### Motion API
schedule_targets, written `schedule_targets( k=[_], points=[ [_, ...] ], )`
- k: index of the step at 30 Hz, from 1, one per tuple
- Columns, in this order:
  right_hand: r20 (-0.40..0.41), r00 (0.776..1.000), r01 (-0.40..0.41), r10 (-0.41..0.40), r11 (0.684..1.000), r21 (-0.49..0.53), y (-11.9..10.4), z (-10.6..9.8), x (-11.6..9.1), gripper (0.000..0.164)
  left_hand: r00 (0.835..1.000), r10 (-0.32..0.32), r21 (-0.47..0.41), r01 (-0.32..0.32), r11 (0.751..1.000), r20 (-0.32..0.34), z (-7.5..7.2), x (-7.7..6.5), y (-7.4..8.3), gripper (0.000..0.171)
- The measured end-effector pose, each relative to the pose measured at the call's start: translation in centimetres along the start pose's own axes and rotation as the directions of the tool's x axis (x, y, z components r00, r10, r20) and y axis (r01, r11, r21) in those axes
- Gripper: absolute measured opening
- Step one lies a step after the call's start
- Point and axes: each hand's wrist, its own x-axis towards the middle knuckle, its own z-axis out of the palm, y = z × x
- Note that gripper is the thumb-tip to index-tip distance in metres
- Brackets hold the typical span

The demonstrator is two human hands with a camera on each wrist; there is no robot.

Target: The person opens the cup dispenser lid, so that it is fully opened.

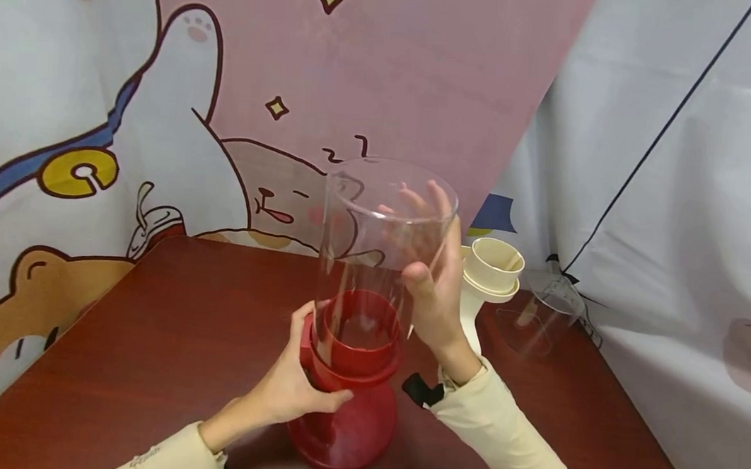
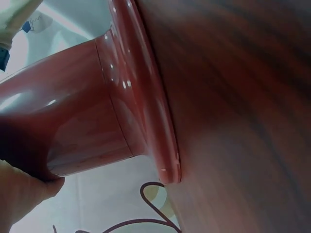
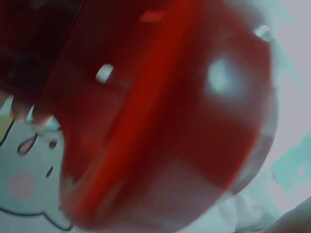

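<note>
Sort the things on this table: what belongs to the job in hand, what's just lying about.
Job in hand:
red base, held by the left hand
clear cylinder, at the red base's top, right hand at its side

Apparently just lying about:
cream stand, beyond the right hand
clear container, farther right

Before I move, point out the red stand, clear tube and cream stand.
Red stand (image 1: 365, 425), head view: round foot.
Clear tube (image 1: 365, 252), head view: side wall.
Cream stand (image 1: 491, 279), head view: upper cup's outer wall.

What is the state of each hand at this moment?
Left hand: holding the red stand.
Right hand: holding the clear cylinder.
</note>
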Motion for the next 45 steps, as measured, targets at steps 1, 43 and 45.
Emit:
schedule_targets(
  k=[1,43,45],
  points=[
    [-0.009,1.0,-0.001,0.001,1.0,0.027,0.2,0.0,0.1,0.107,1.0,-0.006,0.011,0.006,1.0,-0.006,-0.1,-0.1,0.1,0.113],
    [0.059,0.997,-0.046,0.044,0.998,0.046,-2.4,-0.1,1.1,0.108,1.0,0.013,0.067,-0.011,0.998,-0.025,0.2,0.2,0.4,0.113],
    [0.086,0.989,-0.117,0.119,0.993,-0.023,-2.5,0.4,1.8,0.113,0.999,0.02,0.068,-0.018,0.997,-0.037,0.2,0.1,0.3,0.114]
  ],
)
